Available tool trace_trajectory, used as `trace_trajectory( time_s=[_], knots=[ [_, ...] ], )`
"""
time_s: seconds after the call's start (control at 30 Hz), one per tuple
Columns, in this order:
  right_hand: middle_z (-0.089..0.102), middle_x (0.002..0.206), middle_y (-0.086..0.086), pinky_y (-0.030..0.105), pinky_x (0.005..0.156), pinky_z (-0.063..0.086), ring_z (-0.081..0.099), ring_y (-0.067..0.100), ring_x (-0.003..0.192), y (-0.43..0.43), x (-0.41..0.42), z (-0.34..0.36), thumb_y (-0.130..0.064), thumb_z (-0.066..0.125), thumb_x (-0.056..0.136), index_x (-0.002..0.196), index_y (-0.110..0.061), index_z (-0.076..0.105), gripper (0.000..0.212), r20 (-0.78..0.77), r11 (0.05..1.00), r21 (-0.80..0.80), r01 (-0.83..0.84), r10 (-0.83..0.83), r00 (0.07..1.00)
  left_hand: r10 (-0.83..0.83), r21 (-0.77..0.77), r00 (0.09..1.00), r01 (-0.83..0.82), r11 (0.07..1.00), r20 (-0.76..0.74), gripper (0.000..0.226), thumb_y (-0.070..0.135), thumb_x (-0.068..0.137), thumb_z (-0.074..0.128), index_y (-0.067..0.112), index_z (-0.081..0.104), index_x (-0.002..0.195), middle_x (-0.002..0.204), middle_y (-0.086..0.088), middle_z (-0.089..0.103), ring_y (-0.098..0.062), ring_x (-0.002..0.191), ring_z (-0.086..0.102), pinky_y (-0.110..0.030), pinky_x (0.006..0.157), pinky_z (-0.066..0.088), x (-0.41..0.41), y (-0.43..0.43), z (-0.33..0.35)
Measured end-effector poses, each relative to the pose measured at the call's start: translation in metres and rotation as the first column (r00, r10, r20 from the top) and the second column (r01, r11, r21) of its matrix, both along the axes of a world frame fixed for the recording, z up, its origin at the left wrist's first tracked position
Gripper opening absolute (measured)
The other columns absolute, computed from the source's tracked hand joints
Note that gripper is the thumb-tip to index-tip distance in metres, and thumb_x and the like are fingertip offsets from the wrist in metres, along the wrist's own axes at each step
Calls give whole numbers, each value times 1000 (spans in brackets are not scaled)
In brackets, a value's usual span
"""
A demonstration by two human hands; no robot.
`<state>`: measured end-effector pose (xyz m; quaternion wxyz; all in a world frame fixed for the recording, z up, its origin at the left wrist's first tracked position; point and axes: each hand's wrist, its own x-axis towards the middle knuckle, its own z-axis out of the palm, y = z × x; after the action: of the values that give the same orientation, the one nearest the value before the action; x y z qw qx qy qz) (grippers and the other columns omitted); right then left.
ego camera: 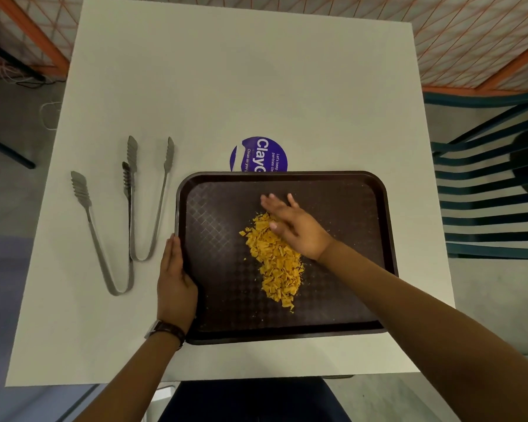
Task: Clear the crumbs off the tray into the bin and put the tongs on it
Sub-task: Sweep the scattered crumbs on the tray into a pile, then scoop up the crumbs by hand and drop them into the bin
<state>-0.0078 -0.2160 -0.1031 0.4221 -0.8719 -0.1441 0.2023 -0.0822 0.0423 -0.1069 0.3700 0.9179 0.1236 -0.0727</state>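
Note:
A dark brown tray (348,269) lies on the white table (226,86). A long pile of yellow crumbs (275,263) runs down its middle. My right hand (296,229) lies flat and open on the tray, its edge against the right side of the pile's far end. My left hand (174,278) rests on the tray's left rim, thumb over the edge, holding it. Two metal tongs lie left of the tray: one (150,196) nearer it, the other (101,236) further left, partly overlapping. No bin is in view.
A round purple sticker (258,153) sits on the table just beyond the tray's far rim. A teal slatted chair (488,208) stands at the table's right. Orange-framed netting lines the back. A wristwatch (165,330) is on my left wrist.

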Motion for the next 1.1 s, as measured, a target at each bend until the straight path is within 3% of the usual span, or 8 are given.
trace_trajectory(
  time_s=[0.1,0.2,0.4,0.57,0.7,0.87,1.03,1.1],
  knots=[
    [41,146,8,36,120,12,31,14,140,0,-23,4,-43,36,96,137,-6,45,56,-18,996,90,-20,22,1000,-8,5,1000,8,1000,-4,63,-9,90,33,16,18,146,153,-6,23,-19,140,22,-27,111,15,1,-1,3],
    [43,145,8,34,119,15,32,15,140,-3,-42,9,-50,29,97,135,-5,47,62,14,965,172,197,-202,979,6,24,1000,-6,1000,4,61,-7,91,33,15,18,146,154,-5,20,-20,141,18,-31,113,16,2,-3,6],
    [40,147,-2,37,120,8,25,9,142,9,-98,7,-50,24,97,137,-19,45,55,7,689,195,697,-712,702,-92,-29,993,95,995,74,54,6,94,39,17,24,144,155,1,15,-13,142,10,-28,113,14,18,-38,27],
    [23,149,-20,17,116,-6,8,-2,143,43,-110,7,-63,22,91,144,-29,26,63,-157,579,175,796,-782,603,-353,-97,934,357,929,56,48,17,96,37,19,26,143,154,3,18,-10,142,8,-20,108,12,35,-88,25],
    [8,144,-34,30,117,-3,-9,-24,131,57,-103,5,-74,19,83,146,-31,16,76,-247,545,183,818,-780,575,-442,-28,896,443,896,24,47,28,98,29,17,24,143,154,0,19,-11,143,3,-30,116,6,37,-104,6],
    [4,150,-24,21,114,-11,-11,-7,140,67,-93,7,-66,21,87,146,-33,9,69,-279,582,211,785,-734,619,-468,-75,884,467,881,14,51,35,96,18,19,19,144,155,2,14,-7,143,-2,-20,113,-17,26,-106,-6],
    [14,152,-22,26,117,-8,6,0,144,78,-86,5,-65,22,90,147,-25,18,69,-263,551,297,780,-738,621,-384,-402,923,339,850,-32,66,57,88,25,21,25,144,151,1,27,-11,141,21,-34,118,14,14,-120,-1],
    [27,150,-18,30,119,7,20,1,142,79,-85,8,-51,31,95,145,-24,28,57,-352,454,362,814,-742,571,-270,-532,961,202,823,-53,51,45,89,32,28,33,137,142,8,39,1,132,34,-20,110,28,11,-127,12]
  ],
)
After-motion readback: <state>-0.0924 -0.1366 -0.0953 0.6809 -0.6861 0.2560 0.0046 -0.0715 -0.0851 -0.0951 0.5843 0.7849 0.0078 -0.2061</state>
